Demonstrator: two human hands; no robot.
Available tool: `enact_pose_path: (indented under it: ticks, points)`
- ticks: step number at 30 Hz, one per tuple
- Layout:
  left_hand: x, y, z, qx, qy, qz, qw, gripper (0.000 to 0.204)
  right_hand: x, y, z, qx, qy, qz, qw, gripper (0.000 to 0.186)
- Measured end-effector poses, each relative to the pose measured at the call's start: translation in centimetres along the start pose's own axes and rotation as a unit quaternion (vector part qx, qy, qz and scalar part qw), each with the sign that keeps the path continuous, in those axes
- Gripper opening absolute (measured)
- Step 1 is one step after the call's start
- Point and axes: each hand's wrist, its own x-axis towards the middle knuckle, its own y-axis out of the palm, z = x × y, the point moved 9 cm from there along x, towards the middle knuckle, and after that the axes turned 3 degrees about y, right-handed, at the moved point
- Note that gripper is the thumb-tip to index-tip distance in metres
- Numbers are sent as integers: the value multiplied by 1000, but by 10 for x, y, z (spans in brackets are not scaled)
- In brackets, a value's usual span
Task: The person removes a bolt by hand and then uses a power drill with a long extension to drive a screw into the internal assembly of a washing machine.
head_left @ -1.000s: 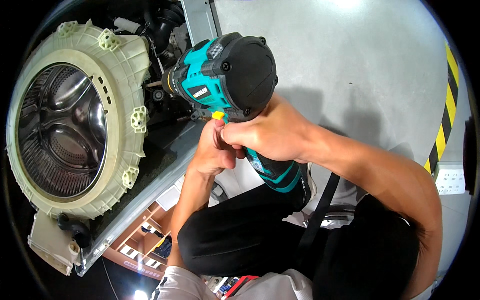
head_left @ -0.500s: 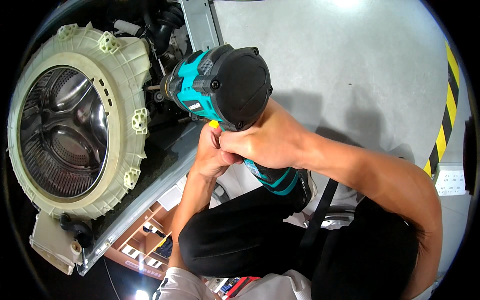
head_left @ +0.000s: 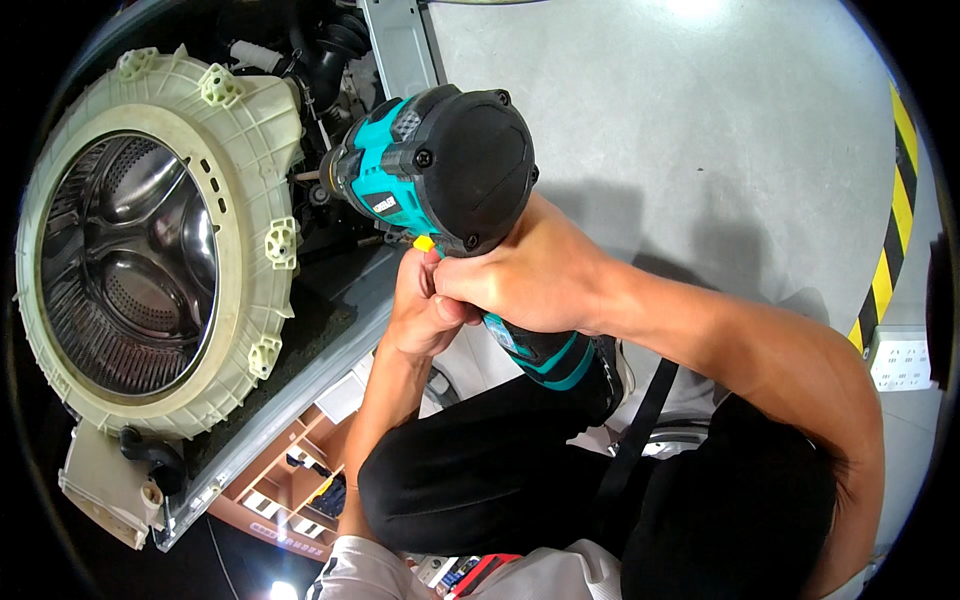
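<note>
A teal and black cordless drill [head_left: 475, 170] is in both hands, lying sideways with its chuck toward the washing machine's inside. My right hand [head_left: 535, 270] is closed round the drill's handle, just below the motor housing. On the handle's other side my left hand [head_left: 422, 312] is closed too, its thumb against the right hand; most of its fingers are hidden. A bit [head_left: 306, 176] sticks out of the chuck beside the cream plastic tub [head_left: 262, 130]; the dark parts there hide where its tip ends. The tub's ring frames a shiny steel drum [head_left: 130, 265].
A grey metal panel edge [head_left: 280, 400] of the machine runs below the tub. Black hoses [head_left: 325, 65] lie behind the tub. On the floor at right are striped yellow-black tape [head_left: 903, 205] and a white power strip [head_left: 900, 360]. My bent knees are close under the drill.
The drill and both hands have shifted very slightly to the left. The grip is the same, and the washing machine has not moved.
</note>
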Motion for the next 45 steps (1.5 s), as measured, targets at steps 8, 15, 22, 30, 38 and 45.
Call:
enact_pose_path:
  ticks: [8, 15, 22, 30, 38, 45]
  points:
    - [2, 1, -2, -47, -10, 22, 999, 80, 1, 0, 1, 11, -2, 0, 1000, 15]
    - [2, -3, 0, -36, -11, 15, 999, 81, 4, 0, 2, 11, -11, -3, 1000, 15]
    - [4, 0, -2, 5, -11, 39, 999, 85, 7, 1, -1, 7, -4, 5, 1000, 15]
    - [4, -5, 2, -25, -9, 33, 999, 84, 7, 0, 3, -12, -4, 5, 1000, 15]
    - [6, -7, 2, -48, 4, 26, 998, 87, 9, 1, 7, -41, -43, -5, 998, 16]
    - [8, 1, -1, -43, 7, 56, 997, 97, 14, -1, 3, -52, -62, -19, 997, 17]
